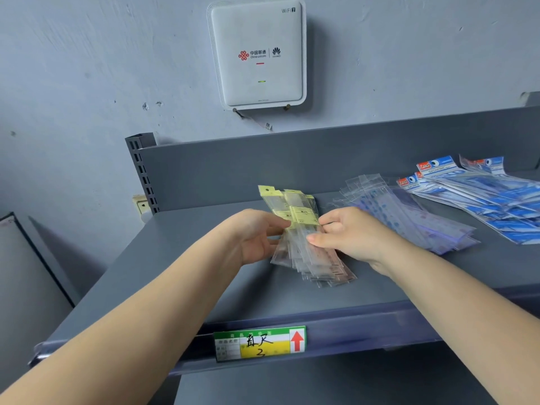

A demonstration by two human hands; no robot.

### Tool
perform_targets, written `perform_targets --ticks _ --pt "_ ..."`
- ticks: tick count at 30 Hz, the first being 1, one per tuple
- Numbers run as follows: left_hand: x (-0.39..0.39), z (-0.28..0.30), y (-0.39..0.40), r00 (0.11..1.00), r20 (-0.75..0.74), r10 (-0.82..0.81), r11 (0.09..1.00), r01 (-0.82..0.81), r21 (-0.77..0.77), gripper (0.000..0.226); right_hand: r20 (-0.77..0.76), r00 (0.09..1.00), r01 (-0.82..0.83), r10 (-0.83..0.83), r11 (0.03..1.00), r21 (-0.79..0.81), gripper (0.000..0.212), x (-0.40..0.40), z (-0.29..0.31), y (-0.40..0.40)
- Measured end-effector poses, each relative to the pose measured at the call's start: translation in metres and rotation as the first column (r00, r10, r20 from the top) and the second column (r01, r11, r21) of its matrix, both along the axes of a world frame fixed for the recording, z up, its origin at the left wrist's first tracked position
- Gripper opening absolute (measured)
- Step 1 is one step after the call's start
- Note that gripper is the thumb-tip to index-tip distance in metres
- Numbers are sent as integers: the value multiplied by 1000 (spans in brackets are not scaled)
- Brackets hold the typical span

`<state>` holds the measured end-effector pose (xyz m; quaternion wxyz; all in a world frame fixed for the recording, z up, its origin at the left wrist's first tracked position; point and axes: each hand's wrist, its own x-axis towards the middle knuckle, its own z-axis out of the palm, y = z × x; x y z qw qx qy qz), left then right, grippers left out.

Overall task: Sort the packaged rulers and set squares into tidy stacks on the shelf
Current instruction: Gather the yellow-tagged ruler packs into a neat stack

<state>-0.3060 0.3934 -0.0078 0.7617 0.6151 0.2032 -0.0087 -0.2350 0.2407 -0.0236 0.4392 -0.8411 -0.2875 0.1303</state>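
Head view: both hands meet mid-frame, just right of centre, on one bundle of packs.
Left hand (257,238): curled round the left edge of the bundle, thumb on top near the yellow cards, fingers underneath as far as I can tell.
Right hand (347,235): pinching the right edge of the same bundle, fingertips (314,238) pressed onto the clear film.
Held bundle: fanned stack of clear-sleeved rulers with pale yellow header cards (304,229), headers pointing to the upper part of the frame, brownish ruler ends splayed toward the lower right; looks tilted up a bit off the grey metal shelf (190,258), but I can't tell if the low end touches it.
Handling guess: light stuff, each ruler stiff along its length, but the sleeves are slick so they slide over each other and fan out easily. I'd squeeze both long edges and tap the short end on the shelf to square it; grabbing only the headers would probably let the bottoms swing.
Next pile out: loose heap of clear sleeves with blue-dotted purple rulers (409,214), right of the hands, untidy.
Far right: overlapping blue-and-white carded geometry sets (479,197), upper right, also spread.
Front edge: green and yellow shelf price tag with a red arrow (260,343), lower centre.
Wall: white square Wi-Fi router (257,54), top centre.
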Motion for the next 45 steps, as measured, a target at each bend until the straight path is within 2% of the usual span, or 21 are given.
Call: perform_targets --ticks 5,9,13,17,21,24,29,32,36,40,42,45 --pt "-2 -1 3 997 -38 -63 995 66 70 15 -175 984 41 -15 989 145 56 -2 -2 -2" --pt "-5 -2 4 997 -10 -79 980 79 184 13 -215 977 42 -3 983 180 56 -6 -2 -3" --pt "-9 -1 4 997 20 -76 982 72 173 9 -312 949 43 40 966 255 54 -9 -1 -4" --pt "-8 -1 2 997 49 -62 971 49 233 10 -350 935 48 58 957 286 54 -11 -1 -4" --pt "-6 5 2 997 -13 -78 979 79 186 15 -379 923 47 71 955 294 54 -12 1 -4" --pt "-3 3 6 997 -76 3 988 8 155 20 -363 930 42 58 964 263 53 -12 1 -3" --pt "-3 0 -3 999 40 -30 997 27 75 28 -393 915 37 88 953 301 49 -8 1 -5" --pt "-6 -1 -11 996 87 31 992 -41 122 31 -379 920 18 102 954 299 50 -8 0 -5" --pt "-12 -3 -12 982 171 74 979 -104 173 57 -317 941 -9 115 949 316 68 -11 2 -1" --pt "-21 1 -7 945 327 31 965 -114 237 80 -328 921 -38 208 888 458 102 -18 10 5" --pt "-26 3 -3 915 403 18 959 -130 252 80 -249 948 -57 197 877 478 113 -20 12 11" --pt "-35 5 4 853 507 -121 862 -163 480 54 -101 977 -114 187 863 493 118 -25 15 24"
